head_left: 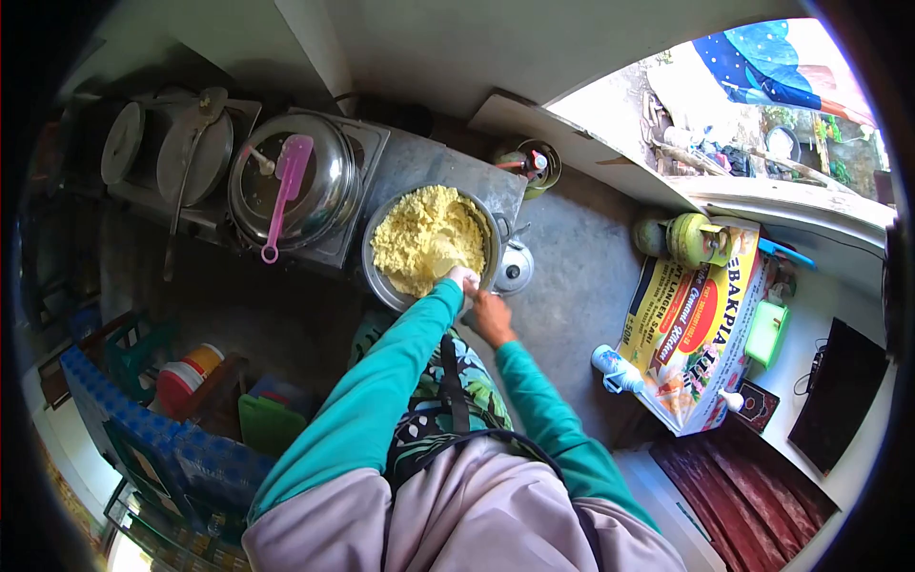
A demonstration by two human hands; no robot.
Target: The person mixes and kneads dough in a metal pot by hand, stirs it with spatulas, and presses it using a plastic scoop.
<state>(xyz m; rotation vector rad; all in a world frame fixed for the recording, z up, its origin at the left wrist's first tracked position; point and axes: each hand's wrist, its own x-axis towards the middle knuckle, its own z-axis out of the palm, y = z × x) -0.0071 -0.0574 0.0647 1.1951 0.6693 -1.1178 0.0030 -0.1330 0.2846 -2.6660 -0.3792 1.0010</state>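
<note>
Both hands over the yellow crumbs (415, 227) in the pot (383, 286).
Left hand (461, 276) is at the pot's near side, right hand (493, 319) close by; their grips cannot be told. Steadying the pot on the table (405, 157) and keeping strokes inside should limit spills.
</note>
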